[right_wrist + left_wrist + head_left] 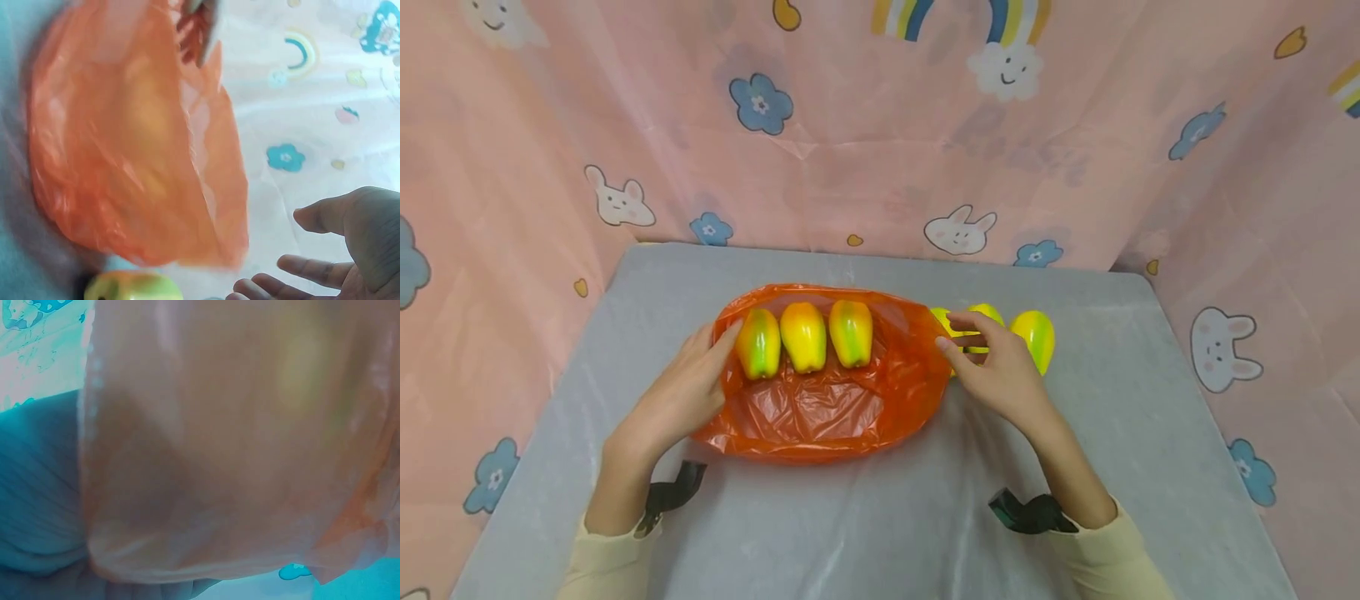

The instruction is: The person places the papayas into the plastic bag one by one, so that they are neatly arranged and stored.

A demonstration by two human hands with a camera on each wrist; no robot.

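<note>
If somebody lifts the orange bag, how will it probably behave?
The orange bag probably flops, because its thin film is wrinkled. It may sag under the three fruits inside. Those could roll, being smooth and rounded.

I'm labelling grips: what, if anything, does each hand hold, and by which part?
The left hand holds the orange bag by the left side of its rim; the open right hand holds nothing.

Fruits (803,337) lie in the bag (820,417), left of loose fruits (1036,333).

Makeshift tabletop booth, pink curtain (850,125) with rabbits and rainbows on three sides, grey-topped table (880,533)
</note>
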